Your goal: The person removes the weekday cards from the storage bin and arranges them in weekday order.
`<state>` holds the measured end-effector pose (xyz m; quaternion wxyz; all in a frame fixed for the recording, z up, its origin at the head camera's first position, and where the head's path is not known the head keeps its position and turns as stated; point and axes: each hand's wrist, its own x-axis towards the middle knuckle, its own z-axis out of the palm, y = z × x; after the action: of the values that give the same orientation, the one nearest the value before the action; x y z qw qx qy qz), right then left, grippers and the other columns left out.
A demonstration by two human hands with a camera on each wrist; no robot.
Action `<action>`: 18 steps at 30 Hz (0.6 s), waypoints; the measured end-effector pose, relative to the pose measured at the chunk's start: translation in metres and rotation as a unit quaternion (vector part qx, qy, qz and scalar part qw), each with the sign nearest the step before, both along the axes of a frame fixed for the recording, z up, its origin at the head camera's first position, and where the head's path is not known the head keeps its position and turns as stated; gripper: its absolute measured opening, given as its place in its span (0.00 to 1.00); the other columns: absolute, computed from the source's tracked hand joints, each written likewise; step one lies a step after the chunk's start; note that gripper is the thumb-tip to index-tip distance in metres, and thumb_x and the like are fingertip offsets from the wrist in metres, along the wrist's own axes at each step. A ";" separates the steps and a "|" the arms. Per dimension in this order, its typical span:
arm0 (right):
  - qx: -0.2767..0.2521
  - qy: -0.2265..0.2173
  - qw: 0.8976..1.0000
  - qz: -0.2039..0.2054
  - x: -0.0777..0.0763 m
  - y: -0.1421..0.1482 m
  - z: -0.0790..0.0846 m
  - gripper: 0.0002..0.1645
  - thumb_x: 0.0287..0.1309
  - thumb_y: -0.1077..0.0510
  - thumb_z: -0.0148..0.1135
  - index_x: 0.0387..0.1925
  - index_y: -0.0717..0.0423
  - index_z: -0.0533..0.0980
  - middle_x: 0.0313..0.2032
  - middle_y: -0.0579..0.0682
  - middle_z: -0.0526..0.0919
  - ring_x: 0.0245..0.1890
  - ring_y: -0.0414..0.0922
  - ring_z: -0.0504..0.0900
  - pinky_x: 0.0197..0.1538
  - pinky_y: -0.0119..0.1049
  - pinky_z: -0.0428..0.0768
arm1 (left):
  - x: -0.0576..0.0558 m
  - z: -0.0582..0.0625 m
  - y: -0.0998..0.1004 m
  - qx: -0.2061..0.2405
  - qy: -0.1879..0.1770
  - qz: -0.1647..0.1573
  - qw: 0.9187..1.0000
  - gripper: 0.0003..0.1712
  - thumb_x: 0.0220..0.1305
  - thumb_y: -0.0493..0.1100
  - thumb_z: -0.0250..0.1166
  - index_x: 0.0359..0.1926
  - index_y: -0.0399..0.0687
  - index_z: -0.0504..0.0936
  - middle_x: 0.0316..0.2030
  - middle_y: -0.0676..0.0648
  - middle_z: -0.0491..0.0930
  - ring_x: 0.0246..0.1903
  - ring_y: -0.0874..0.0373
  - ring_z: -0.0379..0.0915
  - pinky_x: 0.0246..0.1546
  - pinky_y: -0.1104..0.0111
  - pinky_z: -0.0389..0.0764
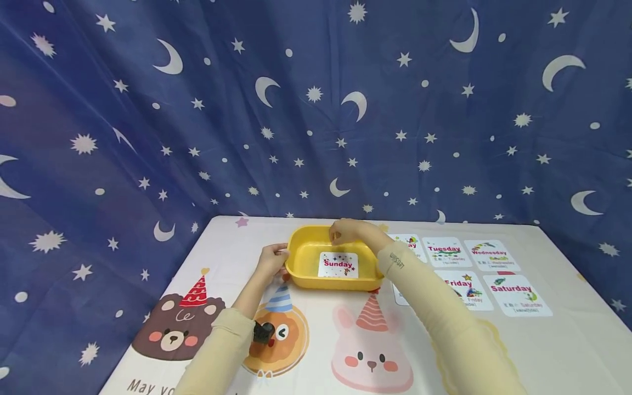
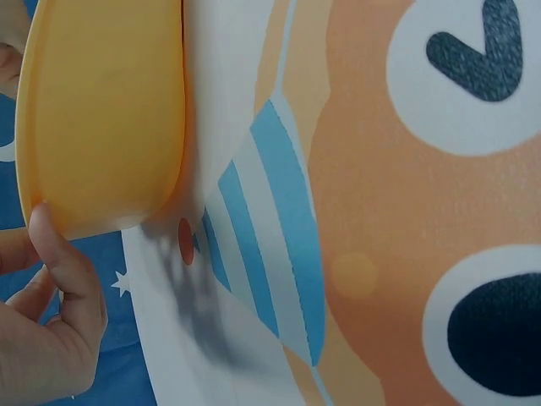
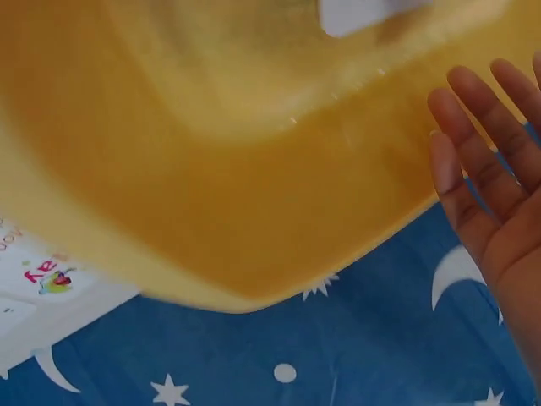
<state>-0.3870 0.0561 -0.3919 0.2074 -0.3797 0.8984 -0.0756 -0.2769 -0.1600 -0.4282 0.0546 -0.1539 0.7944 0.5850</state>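
A yellow plastic basin (image 1: 328, 283) sits toward the far side of the table, with a white "Sunday" card (image 1: 338, 265) lying face up on its floor. At the basin's left end my left hand (image 1: 273, 260) pinches the rim; in the left wrist view the thumb (image 2: 63, 262) presses against the basin's outer wall. Over the basin's back right part hovers my right hand (image 1: 345, 230). Its fingers (image 3: 482, 161) are slightly bent and spread in the right wrist view, near the basin's wall, holding nothing. Whether they touch the wall I cannot tell.
Right of the basin, several weekday cards lie in two rows, among them Tuesday (image 1: 446, 253), Wednesday (image 1: 489, 255), Friday (image 1: 466, 291) and Saturday (image 1: 517, 295). My right forearm partly covers others. A cartoon-printed cloth (image 1: 316, 340) covers the table; a blue starry curtain (image 1: 296, 120) hangs behind.
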 end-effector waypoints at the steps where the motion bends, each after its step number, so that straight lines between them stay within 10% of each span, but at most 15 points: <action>1: 0.006 0.002 1.000 0.001 0.001 -0.001 -0.003 0.09 0.61 0.57 0.59 0.41 0.56 0.80 0.35 0.48 0.80 0.36 0.42 0.74 0.45 0.33 0.77 | 0.000 -0.001 0.000 -0.001 0.001 -0.001 1.000 0.21 0.66 0.35 0.54 0.60 0.38 0.72 0.32 0.47 0.69 0.23 0.61 0.72 0.20 0.75 0.80; 9: 0.003 0.012 1.000 -0.025 0.006 -0.007 -0.010 0.12 0.59 0.58 0.61 0.43 0.60 0.79 0.37 0.51 0.81 0.35 0.42 0.73 0.45 0.34 0.78 | -0.002 -0.005 0.000 -0.009 -0.003 0.006 1.000 0.21 0.66 0.35 0.54 0.60 0.40 0.73 0.34 0.46 0.69 0.21 0.64 0.70 0.20 0.75 0.80; 18: 0.121 0.032 0.992 -0.034 0.006 -0.018 -0.014 0.16 0.46 0.54 0.73 0.36 0.54 0.77 0.30 0.44 0.74 0.32 0.42 0.70 0.39 0.32 0.74 | -0.002 -0.001 0.001 -0.005 0.000 0.007 1.000 0.22 0.65 0.35 0.54 0.60 0.39 0.73 0.32 0.46 0.69 0.24 0.60 0.73 0.18 0.76 0.79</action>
<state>-0.3806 0.0377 -0.4055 0.2204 -0.3229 0.9196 0.0386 -0.2786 -0.1592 -0.4294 0.0495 -0.1594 0.7964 0.5813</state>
